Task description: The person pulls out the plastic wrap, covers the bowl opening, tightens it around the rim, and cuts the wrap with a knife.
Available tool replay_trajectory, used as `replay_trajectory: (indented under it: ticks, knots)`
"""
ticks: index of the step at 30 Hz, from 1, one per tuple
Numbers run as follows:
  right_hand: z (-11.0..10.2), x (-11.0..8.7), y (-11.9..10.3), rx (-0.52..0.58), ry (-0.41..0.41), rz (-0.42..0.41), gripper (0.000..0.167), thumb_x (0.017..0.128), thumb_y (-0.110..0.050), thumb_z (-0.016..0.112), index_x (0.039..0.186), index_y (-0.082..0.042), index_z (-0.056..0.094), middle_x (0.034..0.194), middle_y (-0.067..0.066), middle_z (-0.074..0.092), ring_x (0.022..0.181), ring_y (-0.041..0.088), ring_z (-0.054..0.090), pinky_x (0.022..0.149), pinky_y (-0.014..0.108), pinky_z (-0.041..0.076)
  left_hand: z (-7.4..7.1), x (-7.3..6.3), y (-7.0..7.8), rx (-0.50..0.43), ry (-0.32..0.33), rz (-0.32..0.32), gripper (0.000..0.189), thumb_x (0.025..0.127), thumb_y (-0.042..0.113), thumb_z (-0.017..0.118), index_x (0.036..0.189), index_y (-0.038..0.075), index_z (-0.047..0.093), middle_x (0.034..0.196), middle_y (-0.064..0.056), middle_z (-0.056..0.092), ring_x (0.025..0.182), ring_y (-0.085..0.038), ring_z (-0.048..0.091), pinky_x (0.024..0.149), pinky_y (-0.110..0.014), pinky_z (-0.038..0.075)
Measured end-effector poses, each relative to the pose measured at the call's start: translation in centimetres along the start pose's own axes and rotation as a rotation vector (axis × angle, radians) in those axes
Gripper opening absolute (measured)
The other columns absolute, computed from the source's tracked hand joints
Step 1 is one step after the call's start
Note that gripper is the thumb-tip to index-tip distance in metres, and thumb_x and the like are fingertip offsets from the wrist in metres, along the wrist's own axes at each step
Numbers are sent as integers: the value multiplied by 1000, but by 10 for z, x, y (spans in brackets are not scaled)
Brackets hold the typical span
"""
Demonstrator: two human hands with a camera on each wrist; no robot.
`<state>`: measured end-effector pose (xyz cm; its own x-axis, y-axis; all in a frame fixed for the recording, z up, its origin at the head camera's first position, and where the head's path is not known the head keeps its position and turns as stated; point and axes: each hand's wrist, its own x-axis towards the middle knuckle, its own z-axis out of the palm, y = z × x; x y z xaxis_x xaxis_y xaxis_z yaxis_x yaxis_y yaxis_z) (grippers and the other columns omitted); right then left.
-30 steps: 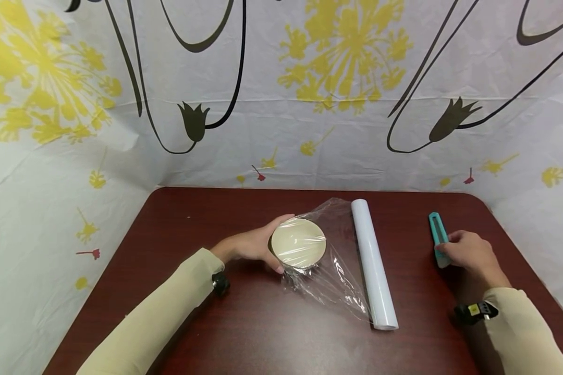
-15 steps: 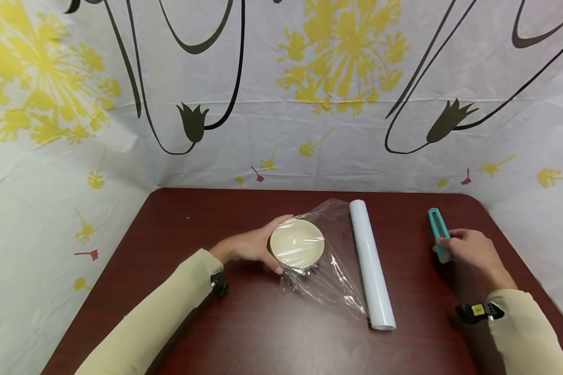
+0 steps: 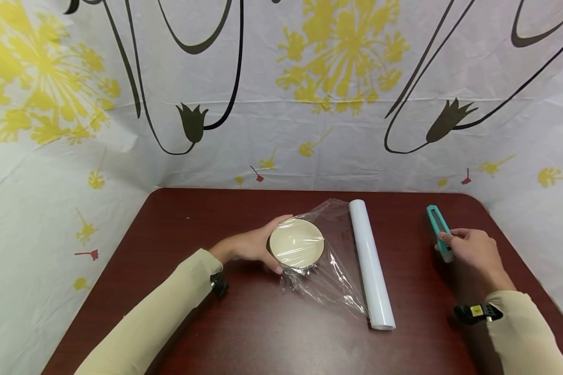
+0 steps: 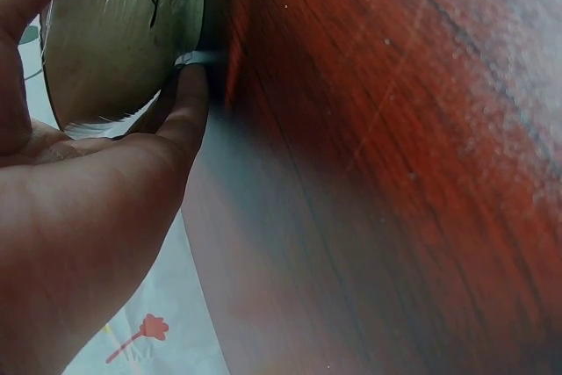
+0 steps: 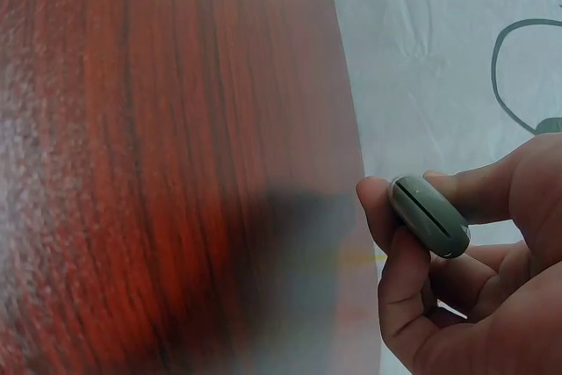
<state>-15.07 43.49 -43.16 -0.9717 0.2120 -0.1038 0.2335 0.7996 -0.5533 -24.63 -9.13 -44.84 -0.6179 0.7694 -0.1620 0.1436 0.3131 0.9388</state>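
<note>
My left hand (image 3: 253, 245) grips the left side of a cream bowl (image 3: 296, 244), thumb at the near side and fingers round the far side. Clear plastic wrap (image 3: 340, 276) lies over the bowl's top and stretches right to a white roll (image 3: 372, 265) on the table. In the left wrist view the bowl's wrapped side (image 4: 114, 50) shows between thumb and fingers. My right hand (image 3: 477, 254), apart from the roll on the right, pinches a teal utility knife (image 3: 436, 224) between thumb and fingers. The right wrist view shows the knife's slotted end (image 5: 428, 215); no blade is visible.
All of this is on a dark red-brown wooden table (image 3: 216, 208) with rounded far corners. A white sheet (image 3: 281, 146) with yellow flowers and dark stems hangs behind the table and along its sides.
My right hand has raised the utility knife slightly toward the far edge, and its grip has shifted a little along the handle. The left hand, bowl, wrap and roll stay in place.
</note>
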Motion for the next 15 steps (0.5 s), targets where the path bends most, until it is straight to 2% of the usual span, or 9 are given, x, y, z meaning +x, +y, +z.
replay_trajectory:
  ticks: [15]
  knots:
    - [4,-1,1,-28,47,-27,60,117,-46,48,110,5,80,79,1,76,85,27,59,69,37,44,1,0,-2,-3,7,19,135,73,0,98,176,14,12,168,-19,34,146,-33,42,122,-44,36]
